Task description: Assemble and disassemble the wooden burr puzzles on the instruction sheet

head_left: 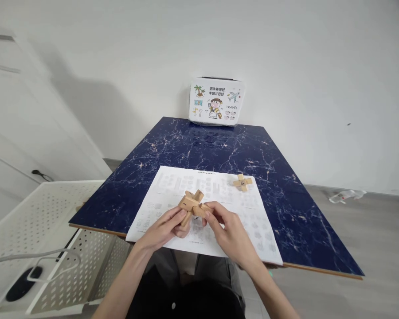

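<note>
A wooden interlocking puzzle (192,203) of crossed bars is held up between both hands, above a printed sheet. My left hand (170,227) grips its lower left side, thumb on top and fingers beneath. My right hand (224,226) pinches a bar at its right end between thumb and fingers. Part of the puzzle is hidden by the fingers. A second, smaller wooden cross-shaped puzzle (242,182) with a dark mark at its centre lies on the upper right corner of the instruction sheet (168,181), whose printed diagrams are too small to read.
The sheet lies along the near edge of a dark blue marble-patterned table (213,144). A white cartoon-printed case (216,102) stands at its far edge against the wall. To the left is a white perforated cart (46,204) with a black mouse-like object (24,283) and a cable.
</note>
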Demonstrator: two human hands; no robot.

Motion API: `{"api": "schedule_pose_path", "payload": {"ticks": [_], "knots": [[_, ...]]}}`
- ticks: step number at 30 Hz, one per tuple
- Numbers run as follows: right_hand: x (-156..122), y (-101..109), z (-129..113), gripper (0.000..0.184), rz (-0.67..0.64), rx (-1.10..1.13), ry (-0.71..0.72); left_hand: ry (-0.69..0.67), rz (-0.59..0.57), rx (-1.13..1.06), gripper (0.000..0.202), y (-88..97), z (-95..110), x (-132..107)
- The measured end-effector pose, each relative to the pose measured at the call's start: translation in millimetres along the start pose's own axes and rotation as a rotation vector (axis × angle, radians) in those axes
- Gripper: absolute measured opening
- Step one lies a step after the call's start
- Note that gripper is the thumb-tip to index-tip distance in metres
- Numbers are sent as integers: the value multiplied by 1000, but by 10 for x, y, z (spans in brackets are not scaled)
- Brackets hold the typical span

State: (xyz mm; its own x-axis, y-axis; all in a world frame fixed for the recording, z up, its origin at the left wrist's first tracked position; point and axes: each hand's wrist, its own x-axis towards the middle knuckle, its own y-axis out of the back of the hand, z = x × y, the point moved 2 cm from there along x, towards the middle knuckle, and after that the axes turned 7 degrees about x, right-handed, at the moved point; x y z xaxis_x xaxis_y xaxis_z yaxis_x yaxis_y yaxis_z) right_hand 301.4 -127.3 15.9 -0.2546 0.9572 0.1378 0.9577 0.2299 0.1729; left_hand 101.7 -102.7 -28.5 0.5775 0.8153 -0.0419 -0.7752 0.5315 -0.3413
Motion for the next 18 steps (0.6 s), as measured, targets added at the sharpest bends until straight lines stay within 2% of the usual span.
{"api": "schedule_pose_path", "payload": {"ticks": [6, 10, 14, 18], "knots": [[26, 1, 68, 28, -48, 68, -13, 50, -36, 19, 38, -25, 10, 9], [20, 0, 154, 31, -2, 100, -29, 73, -17, 70, 42, -96, 41, 61], [-2, 18, 251, 35, 36, 115, -69, 106, 52, 193, 42, -195, 71, 84], [-29, 48, 333, 35, 62, 169, -104, 88, 148, 98, 35, -299, 51, 62]]}}
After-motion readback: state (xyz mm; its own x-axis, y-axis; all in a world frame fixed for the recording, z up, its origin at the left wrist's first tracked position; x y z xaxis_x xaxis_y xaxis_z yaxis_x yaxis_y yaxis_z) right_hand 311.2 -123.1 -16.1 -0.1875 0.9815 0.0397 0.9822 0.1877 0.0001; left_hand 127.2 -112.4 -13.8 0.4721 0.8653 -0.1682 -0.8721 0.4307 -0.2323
